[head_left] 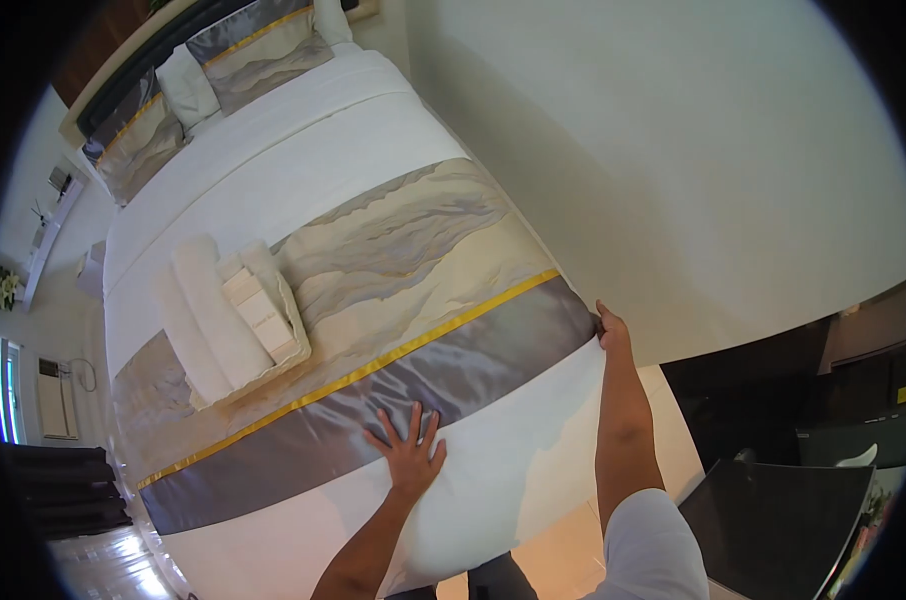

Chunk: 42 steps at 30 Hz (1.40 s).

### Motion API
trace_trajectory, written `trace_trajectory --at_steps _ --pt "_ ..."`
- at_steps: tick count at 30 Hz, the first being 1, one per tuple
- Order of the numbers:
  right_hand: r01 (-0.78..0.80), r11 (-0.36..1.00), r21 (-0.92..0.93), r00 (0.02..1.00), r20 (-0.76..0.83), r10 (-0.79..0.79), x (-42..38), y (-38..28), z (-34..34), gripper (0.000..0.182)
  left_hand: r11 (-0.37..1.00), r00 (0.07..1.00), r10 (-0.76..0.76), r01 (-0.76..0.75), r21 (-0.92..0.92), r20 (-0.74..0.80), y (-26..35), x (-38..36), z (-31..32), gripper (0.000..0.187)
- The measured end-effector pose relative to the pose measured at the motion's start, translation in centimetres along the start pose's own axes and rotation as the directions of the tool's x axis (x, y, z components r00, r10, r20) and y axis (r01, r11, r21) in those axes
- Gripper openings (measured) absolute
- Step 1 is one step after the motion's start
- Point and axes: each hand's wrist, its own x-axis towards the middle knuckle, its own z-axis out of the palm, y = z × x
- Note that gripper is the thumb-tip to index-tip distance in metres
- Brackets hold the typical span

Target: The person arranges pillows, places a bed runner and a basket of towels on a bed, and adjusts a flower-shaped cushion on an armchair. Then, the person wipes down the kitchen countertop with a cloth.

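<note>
A bed made up in white fills the view, and everything else sits relative to it. At its left side a tray lies on the cover, holding rolled white towels and a few pale boxes. Under the tray and right across the foot end runs a bed runner, patterned in beige and grey, with a yellow stripe and a shiny grey band along its near edge. The left hand lies flat on that grey band near the middle of the foot end, fingers spread, gripping nothing. Further right, at the bed's right edge where the runner drops over the side, the right hand reaches the runner's end; its fingers curl at the edge, but whether they pinch the cloth cannot be told. Pillows stand at the far head end.
</note>
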Motion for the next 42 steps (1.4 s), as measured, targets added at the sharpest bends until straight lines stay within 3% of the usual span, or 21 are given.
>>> trace_trajectory --at_steps 1,2,4,6,8,12,14,16,18,20,22,24,26,28,30,31,33,37,39,41,42 --pt "-0.035 0.978 0.204 0.996 0.090 0.017 1.9 0.0 0.3 0.045 1.000 1.000 -0.005 0.005 -0.003 0.006 0.0 0.0 0.1 0.048" --pt "-0.039 0.976 0.213 0.995 0.102 0.017 2.8 -1.0 0.9 0.045 1.000 1.000 -0.004 0.004 0.012 0.001 0.0 0.1 0.4 0.048" --pt "-0.279 0.820 0.499 0.937 0.329 0.119 2.8 -4.1 2.5 0.036 0.999 0.999 -0.011 0.009 0.037 0.046 -0.1 0.1 0.7 0.045" --pt "0.022 0.830 0.557 0.929 0.296 -0.223 2.0 -6.8 3.7 0.039 0.999 0.998 -0.022 0.019 0.044 0.057 0.3 0.3 0.7 0.044" --pt "0.192 0.754 0.628 0.839 0.294 -0.458 -2.7 -10.6 4.3 0.046 0.999 0.999 -0.030 0.028 0.030 0.043 0.4 0.3 0.8 0.044" --pt "0.319 0.656 0.684 0.807 0.167 -0.567 -2.9 -11.7 2.9 0.037 0.998 0.998 -0.056 0.055 0.038 0.040 1.2 0.4 1.1 0.043" --pt "0.407 0.807 0.427 0.895 -0.010 -0.446 -0.1 -9.7 0.6 0.038 0.995 0.995 -0.098 0.099 -0.024 0.033 1.6 0.6 1.5 0.042" --pt "0.310 0.869 0.387 0.951 -0.134 -0.279 3.0 -6.1 -1.9 0.040 0.994 0.994 -0.105 0.106 -0.037 0.017 1.7 0.7 1.8 0.041" --pt "-0.043 0.990 0.138 0.988 -0.142 0.062 4.9 -3.9 -4.8 0.051 0.991 0.992 -0.123 0.123 -0.043 -0.001 1.5 0.6 1.9 0.041" --pt "0.075 0.971 -0.228 0.892 -0.419 -0.167 3.6 -1.4 -3.5 0.057 0.996 0.997 -0.080 0.080 -0.040 -0.011 1.0 0.4 2.3 0.041" --pt "0.413 0.774 -0.480 0.817 -0.181 -0.548 -1.7 -0.3 -1.4 0.058 0.998 0.998 -0.064 0.064 0.000 -0.005 0.5 -0.1 3.1 0.048" --pt "0.687 0.363 -0.630 0.577 0.168 -0.800 -7.8 0.6 1.8 0.053 0.998 0.999 -0.036 0.037 0.045 -0.030 0.1 -0.3 3.6 0.053" --pt "0.759 -0.031 -0.651 0.331 0.427 -0.842 -17.8 1.4 7.0 0.049 0.996 0.998 -0.009 0.014 0.083 -0.063 0.2 -0.7 2.9 0.053" --pt "0.771 -0.254 -0.584 0.282 0.670 -0.686 -26.7 3.8 11.2 0.046 0.998 0.998 -0.003 -0.001 -0.065 -0.058 -0.3 -1.8 2.5 0.047" --pt "0.883 -0.292 -0.368 0.173 0.834 -0.524 -31.5 7.8 14.9 0.050 0.982 1.000 0.022 -0.024 -0.186 -0.012 -2.0 -3.4 1.1 0.047" --pt "0.891 -0.307 -0.335 0.140 0.845 -0.516 -33.7 9.8 16.6 0.050 0.985 0.999 -0.006 0.000 -0.173 -0.033 -3.6 -4.7 0.1 0.047" --pt "0.916 -0.357 -0.184 0.056 0.939 -0.339 -38.1 13.7 20.0 0.052 0.961 0.961 -0.269 0.263 -0.091 -0.061 -7.1 -7.9 -1.5 0.048" --pt "0.922 -0.387 -0.004 -0.065 0.984 -0.165 -47.4 20.6 27.0 0.053 0.859 0.855 -0.493 0.507 0.062 -0.164 -20.6 -17.7 -6.0 0.047" --pt "0.909 -0.417 0.007 -0.089 0.980 -0.178 -51.4 24.4 30.6 0.053 0.821 0.821 -0.550 0.565 0.083 -0.156 -27.7 -23.5 -8.8 0.047" --pt "0.900 -0.436 -0.005 -0.097 0.973 -0.211 -55.8 28.6 34.1 0.053 0.706 0.704 -0.643 0.698 0.124 -0.301 -35.2 -29.2 -11.5 0.047" --pt "0.893 -0.450 -0.010 -0.094 0.973 -0.209 -57.9 30.2 36.0 0.053 0.715 0.712 -0.631 0.688 0.125 -0.308 -38.9 -31.5 -13.0 0.047"
